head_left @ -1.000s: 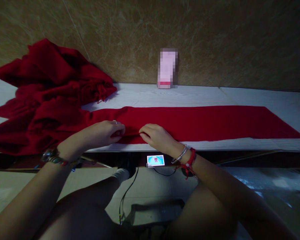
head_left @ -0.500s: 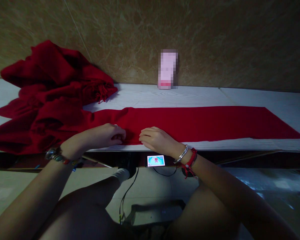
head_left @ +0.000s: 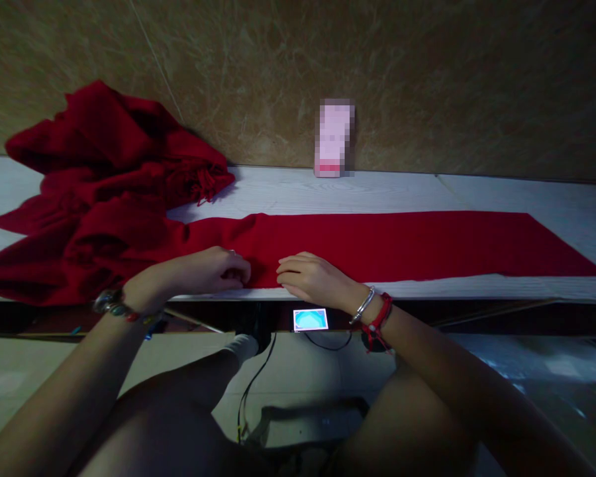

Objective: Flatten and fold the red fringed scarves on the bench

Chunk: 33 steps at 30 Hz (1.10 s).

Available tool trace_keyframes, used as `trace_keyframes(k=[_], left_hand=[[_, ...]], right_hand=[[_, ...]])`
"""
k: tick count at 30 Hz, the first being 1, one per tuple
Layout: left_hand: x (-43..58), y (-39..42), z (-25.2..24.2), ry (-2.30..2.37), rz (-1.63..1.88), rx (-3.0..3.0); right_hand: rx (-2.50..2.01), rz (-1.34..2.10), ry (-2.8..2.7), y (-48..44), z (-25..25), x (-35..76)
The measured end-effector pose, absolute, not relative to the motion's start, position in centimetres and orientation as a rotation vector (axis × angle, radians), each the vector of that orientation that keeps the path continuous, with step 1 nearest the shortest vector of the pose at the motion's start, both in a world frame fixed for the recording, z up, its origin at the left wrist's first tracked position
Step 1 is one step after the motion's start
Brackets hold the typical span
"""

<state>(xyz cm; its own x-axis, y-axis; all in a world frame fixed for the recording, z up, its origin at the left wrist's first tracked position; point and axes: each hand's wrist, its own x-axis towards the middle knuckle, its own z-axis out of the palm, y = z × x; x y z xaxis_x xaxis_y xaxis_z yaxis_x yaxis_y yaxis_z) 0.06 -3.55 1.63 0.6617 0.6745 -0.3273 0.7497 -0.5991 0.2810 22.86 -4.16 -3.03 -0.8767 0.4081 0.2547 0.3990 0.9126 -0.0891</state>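
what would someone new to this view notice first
The red cloth stands out most, heaped at the left and laid in a flat strip along the white table. Next come the left hand and right hand on the strip's near side, then the lit screen just below the table's near edge.
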Motion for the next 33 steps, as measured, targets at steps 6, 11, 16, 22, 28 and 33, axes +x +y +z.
trace_keyframes(k=[6, 11, 16, 22, 28, 33], left_hand=[[-0.2, -3.4, 1.7, 1.100, -0.248, 2.475], [0.9, -2.6, 0.0, 1.223, 0.134, 2.647], [2.4, -2.6, -2.4, 1.459, 0.104, 2.664], [2.5, -2.9, -3.2, 1.537, -0.169, 2.594], [2.5, -2.8, -3.2, 1.572, -0.192, 2.600], [2.8, -2.9, -2.9, 1.582, -0.247, 2.580]], right_hand=[[-0.531, -0.012, -2.827, -4.1, -3.1, 23.0], [-0.475, -0.020, -2.812, -4.2, -3.2, 23.2], [-0.475, 0.086, -2.745, -4.4, -3.4, 23.5], [-0.573, 0.460, -2.583, -4.5, -3.5, 24.2], [-0.891, 0.449, -2.336, -4.1, -3.4, 24.9], [-1.174, 0.318, -2.373, -4.1, -3.6, 24.3]])
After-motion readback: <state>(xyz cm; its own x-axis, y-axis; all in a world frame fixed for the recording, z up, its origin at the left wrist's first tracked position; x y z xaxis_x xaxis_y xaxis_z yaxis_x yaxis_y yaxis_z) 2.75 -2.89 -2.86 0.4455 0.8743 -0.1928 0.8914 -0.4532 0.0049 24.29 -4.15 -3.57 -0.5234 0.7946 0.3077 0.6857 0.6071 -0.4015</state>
